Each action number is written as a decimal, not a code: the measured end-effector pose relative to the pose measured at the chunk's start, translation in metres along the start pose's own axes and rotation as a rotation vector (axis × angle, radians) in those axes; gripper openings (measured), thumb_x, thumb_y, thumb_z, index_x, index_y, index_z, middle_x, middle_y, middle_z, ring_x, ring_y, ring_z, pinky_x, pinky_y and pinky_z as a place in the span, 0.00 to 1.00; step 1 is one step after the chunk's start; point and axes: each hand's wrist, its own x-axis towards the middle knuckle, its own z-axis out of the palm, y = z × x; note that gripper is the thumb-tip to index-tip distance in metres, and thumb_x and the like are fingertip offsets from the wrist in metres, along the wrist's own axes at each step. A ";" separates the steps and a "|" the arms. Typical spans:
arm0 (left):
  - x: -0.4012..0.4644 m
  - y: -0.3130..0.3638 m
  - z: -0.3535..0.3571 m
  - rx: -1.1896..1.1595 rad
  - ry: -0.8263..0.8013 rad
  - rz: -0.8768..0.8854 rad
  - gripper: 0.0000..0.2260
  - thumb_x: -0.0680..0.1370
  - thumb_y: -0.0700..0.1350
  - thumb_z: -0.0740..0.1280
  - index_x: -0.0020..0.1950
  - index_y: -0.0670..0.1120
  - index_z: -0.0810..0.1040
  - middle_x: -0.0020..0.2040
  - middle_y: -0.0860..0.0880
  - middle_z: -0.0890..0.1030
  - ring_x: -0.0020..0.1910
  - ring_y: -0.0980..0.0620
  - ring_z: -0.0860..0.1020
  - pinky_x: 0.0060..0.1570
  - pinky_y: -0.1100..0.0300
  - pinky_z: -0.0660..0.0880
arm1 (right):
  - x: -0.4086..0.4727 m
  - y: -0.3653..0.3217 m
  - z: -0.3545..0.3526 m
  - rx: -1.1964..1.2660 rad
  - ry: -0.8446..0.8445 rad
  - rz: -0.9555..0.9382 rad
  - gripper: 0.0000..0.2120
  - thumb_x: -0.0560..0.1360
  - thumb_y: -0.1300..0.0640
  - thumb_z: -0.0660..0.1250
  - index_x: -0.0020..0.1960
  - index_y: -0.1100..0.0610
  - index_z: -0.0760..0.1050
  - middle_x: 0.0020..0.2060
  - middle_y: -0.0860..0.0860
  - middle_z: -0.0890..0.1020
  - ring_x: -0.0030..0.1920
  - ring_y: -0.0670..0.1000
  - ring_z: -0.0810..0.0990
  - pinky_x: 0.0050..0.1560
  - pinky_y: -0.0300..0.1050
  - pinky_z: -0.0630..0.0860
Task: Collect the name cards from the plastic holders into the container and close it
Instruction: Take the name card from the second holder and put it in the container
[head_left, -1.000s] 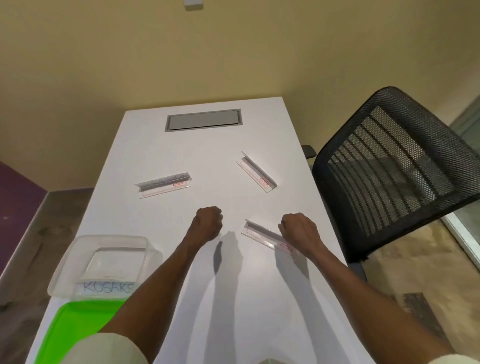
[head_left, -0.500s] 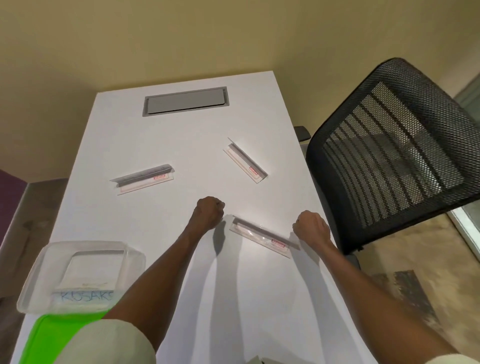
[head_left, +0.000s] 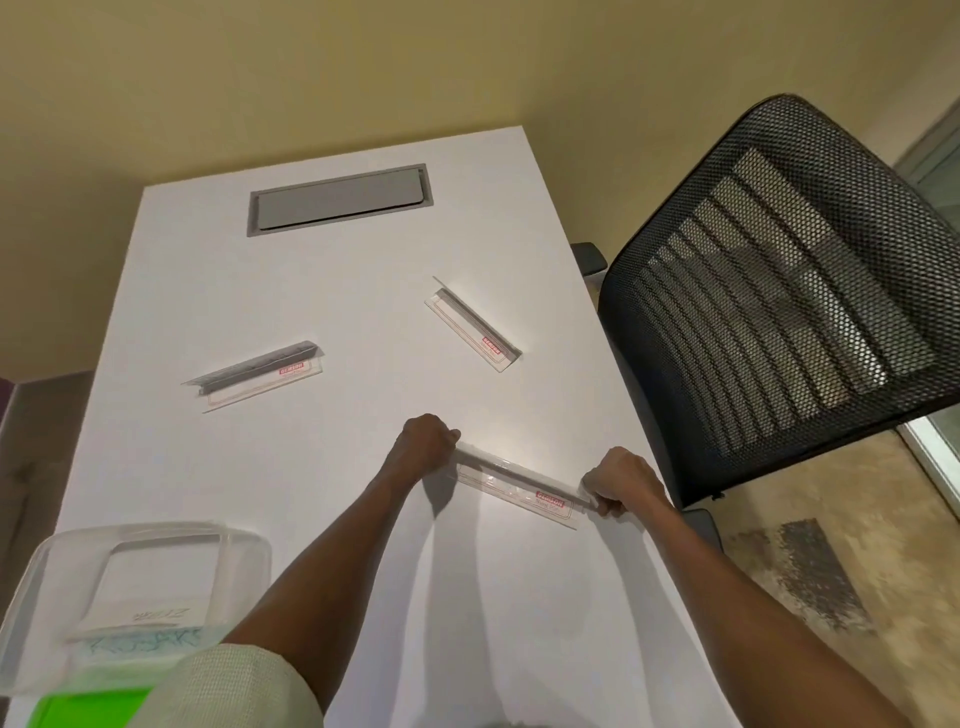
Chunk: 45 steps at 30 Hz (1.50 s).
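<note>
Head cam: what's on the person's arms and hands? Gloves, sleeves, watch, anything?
No gloves. The left hand and the right hand are bare, and no watch, ring or band shows. Both forearms are bare up to near the elbow. The left arm wears a pale cream sleeve with a fine woven grid texture, ending near the elbow. The right arm's sleeve is out of frame.

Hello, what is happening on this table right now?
A person holds the nearest plastic holder at both ends: left hand at one end, right hand at the other. Two more holders lie untouched farther away on the white table. The clear container sits open at the near left, with a green lid beside it.
</note>
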 end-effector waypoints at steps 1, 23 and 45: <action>0.002 0.000 0.001 -0.008 0.010 0.000 0.17 0.81 0.47 0.59 0.52 0.34 0.79 0.52 0.37 0.82 0.56 0.38 0.79 0.52 0.53 0.75 | 0.001 -0.001 0.000 0.022 -0.031 0.009 0.09 0.63 0.64 0.63 0.32 0.64 0.81 0.24 0.54 0.83 0.22 0.52 0.78 0.33 0.40 0.79; 0.001 -0.007 0.008 -0.106 0.068 -0.020 0.16 0.76 0.47 0.68 0.36 0.35 0.81 0.40 0.37 0.84 0.38 0.43 0.78 0.43 0.53 0.77 | 0.018 -0.004 0.009 0.113 -0.146 0.100 0.07 0.69 0.63 0.67 0.33 0.64 0.80 0.28 0.57 0.85 0.20 0.50 0.76 0.25 0.37 0.72; -0.014 -0.016 -0.016 -0.458 0.360 0.059 0.12 0.74 0.44 0.71 0.32 0.44 0.74 0.29 0.47 0.75 0.38 0.50 0.86 0.32 0.61 0.69 | 0.003 -0.047 -0.018 0.109 0.260 -0.209 0.08 0.71 0.60 0.67 0.37 0.59 0.69 0.34 0.54 0.74 0.39 0.58 0.75 0.30 0.40 0.66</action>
